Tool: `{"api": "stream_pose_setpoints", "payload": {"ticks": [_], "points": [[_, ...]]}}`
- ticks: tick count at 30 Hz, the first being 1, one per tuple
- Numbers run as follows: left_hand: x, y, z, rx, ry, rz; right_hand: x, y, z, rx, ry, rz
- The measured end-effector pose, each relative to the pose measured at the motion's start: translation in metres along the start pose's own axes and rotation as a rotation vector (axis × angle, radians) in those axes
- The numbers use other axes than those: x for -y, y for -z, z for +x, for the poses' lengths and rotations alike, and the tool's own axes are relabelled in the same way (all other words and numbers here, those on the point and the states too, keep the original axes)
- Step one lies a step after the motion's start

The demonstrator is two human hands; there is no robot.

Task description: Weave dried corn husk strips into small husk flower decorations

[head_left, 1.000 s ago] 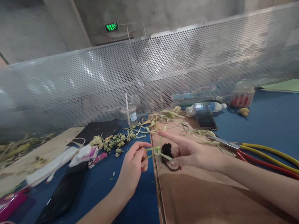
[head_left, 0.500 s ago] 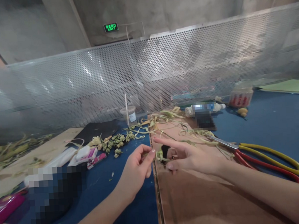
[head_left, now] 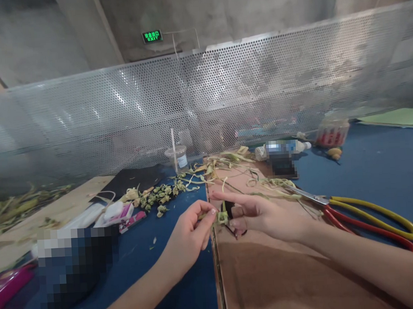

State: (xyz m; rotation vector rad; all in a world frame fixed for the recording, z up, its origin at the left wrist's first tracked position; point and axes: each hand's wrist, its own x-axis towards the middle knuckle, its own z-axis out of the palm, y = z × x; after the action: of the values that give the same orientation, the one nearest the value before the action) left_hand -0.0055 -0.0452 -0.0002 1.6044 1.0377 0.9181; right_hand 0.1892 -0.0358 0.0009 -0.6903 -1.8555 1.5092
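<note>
A small knot woven from pale green leaf strips is held over the brown board, with a loose strip end standing up from it. My left hand pinches its left side between thumb and index finger. From the right, the thumb and curled fingers of my right hand close at the knot's other side, while the index finger stretches out above. Part of the knot is hidden by the fingers. A dark item, partly covered by my right hand, lies below. Several similar small green knots are piled to the left.
Loose leaf strips lie across the board's far end. Scissors with red and yellow handles rest at right. Behind are a plastic cup with a straw, a bottle, a jar and a perforated metal screen.
My right thumb has come up closer to the curled fingers beside the knot. A strip end now stands upright by the right index finger, and the knot shows more clearly.
</note>
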Motion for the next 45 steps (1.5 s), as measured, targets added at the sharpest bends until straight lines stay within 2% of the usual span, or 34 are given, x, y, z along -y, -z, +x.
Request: {"api": "stream_pose_setpoints", "payload": {"ticks": [9, 18, 25, 32, 35, 45], "points": [[-0.0010, -0.0031, -0.0002, -0.005, 0.045, -0.049, 0.0069, 0.0013, -0.0038, 0.012, -0.021, -0.023], [0.0026, -0.0036, -0.0002, 0.021, 0.083, -0.112, 0.0032, 0.0023, -0.0036, 0.023, -0.006, -0.017], [-0.0006, -0.0040, -0.0026, 0.088, 0.061, -0.033, 0.0014, 0.0046, -0.0045, 0.112, -0.029, 0.073], [0.0017, -0.0026, -0.0052, 0.093, 0.027, 0.068, 0.0035, 0.0044, -0.0050, 0.093, -0.065, 0.092], [0.0012, -0.0040, -0.0056, 0.111, 0.026, 0.044, 0.0052, 0.0034, -0.0047, 0.055, -0.046, 0.111], [0.0002, -0.0080, -0.0034, 0.048, 0.116, -0.156, 0.0030, 0.0031, -0.0046, 0.033, -0.045, 0.123]]}}
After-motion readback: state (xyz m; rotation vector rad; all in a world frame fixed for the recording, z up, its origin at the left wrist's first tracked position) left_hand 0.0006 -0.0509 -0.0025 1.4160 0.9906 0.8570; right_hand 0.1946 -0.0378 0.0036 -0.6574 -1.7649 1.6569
